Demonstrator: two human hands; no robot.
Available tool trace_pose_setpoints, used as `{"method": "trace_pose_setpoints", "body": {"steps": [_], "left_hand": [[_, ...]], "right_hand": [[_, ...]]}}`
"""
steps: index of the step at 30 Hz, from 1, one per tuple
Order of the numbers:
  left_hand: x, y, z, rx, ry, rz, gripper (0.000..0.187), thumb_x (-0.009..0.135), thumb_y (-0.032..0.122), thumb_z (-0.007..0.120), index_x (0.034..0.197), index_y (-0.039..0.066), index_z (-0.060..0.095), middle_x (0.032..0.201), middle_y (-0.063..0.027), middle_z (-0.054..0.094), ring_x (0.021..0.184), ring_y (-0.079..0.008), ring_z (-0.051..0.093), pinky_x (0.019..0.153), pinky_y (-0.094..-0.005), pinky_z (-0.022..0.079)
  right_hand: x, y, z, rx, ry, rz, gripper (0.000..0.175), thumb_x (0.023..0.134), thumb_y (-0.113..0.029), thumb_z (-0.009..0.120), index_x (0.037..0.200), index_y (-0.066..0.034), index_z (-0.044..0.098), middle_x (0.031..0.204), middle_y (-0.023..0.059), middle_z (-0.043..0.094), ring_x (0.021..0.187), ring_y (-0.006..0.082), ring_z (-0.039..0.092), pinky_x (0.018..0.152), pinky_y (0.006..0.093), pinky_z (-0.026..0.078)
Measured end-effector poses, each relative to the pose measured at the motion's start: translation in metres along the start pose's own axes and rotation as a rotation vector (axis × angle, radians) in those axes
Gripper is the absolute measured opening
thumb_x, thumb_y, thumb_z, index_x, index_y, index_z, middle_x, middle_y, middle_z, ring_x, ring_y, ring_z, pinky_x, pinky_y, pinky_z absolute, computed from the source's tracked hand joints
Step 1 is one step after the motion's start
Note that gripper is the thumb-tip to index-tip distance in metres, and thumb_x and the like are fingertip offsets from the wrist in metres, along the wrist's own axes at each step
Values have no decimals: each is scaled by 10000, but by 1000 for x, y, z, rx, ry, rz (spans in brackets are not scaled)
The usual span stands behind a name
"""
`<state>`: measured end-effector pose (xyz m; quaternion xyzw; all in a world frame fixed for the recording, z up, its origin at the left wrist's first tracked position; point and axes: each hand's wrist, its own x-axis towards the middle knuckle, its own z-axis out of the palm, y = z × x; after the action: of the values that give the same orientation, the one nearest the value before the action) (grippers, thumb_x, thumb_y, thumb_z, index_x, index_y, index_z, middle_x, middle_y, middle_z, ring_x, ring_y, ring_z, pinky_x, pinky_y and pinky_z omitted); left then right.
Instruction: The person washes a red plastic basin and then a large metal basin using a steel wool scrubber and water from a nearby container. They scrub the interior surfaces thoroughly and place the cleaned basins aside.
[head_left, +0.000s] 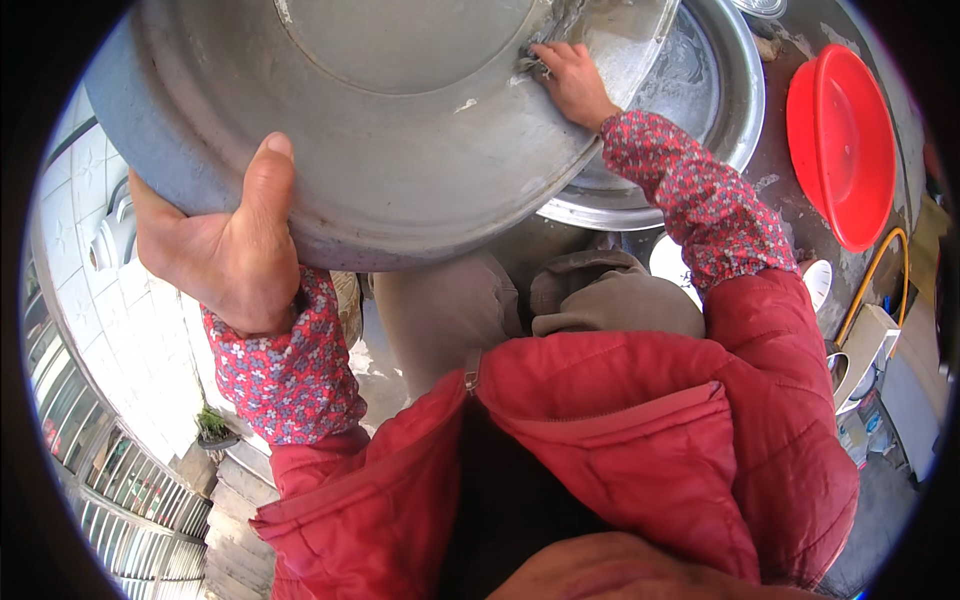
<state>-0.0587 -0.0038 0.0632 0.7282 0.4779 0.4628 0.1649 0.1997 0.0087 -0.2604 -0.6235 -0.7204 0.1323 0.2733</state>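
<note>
A large round metal basin is held tilted above my knees. My left hand grips its left edge, the thumb on the near face and the fingers hidden behind it. On the right part of the same face, my right hand presses a grey scouring pad, with wet grey streaks beside it. Behind the held basin, partly covered by it, a second wide metal basin rests on the ground with some liquid inside.
A red plastic basin is at the right, near a yellow hose. White bowls lie by my right sleeve. At the left are a white tiled surface, a small potted plant and metal railings.
</note>
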Motion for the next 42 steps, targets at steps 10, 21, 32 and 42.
{"method": "trace_pose_setpoints", "body": {"steps": [10, 21, 32, 42], "left_hand": [[-3, -4, -12, 184, -24, -62, 491, 723, 71, 746, 1153, -104, 585, 1039, -194, 670, 923, -267, 656, 884, -360, 498], [-2, -8, -13, 172, -13, -16, 484, 724, 53, 746, 1161, -83, 590, 1039, -187, 674, 913, -267, 663, 876, -369, 507], [-1, -1, 2, -69, 3, 46, 490, 730, 76, 756, 1161, -84, 585, 1030, -182, 674, 910, -281, 658, 878, -359, 500], [-39, -1, -8, -111, 33, -209, 519, 766, 112, 743, 1200, -77, 528, 1120, -168, 619, 992, -243, 603, 932, -343, 449]], "right_hand": [[-69, -149, -53, 868, -245, -85, 446, 912, -209, 609, 1308, -39, 491, 1243, 148, 530, 1168, 352, 459, 1021, 425, 364], [-54, 20, -61, -235, -258, 56, 407, 856, -161, 624, 1252, -147, 532, 1190, 106, 525, 1027, 328, 507, 863, 437, 429], [-92, -41, -80, 578, -495, -69, 427, 822, 7, 642, 1220, -49, 500, 1158, 143, 485, 1139, 324, 487, 1004, 385, 399], [-72, 55, -78, 121, -226, 20, 408, 754, -58, 710, 1119, -89, 530, 1010, 144, 527, 947, 389, 581, 783, 455, 494]]}}
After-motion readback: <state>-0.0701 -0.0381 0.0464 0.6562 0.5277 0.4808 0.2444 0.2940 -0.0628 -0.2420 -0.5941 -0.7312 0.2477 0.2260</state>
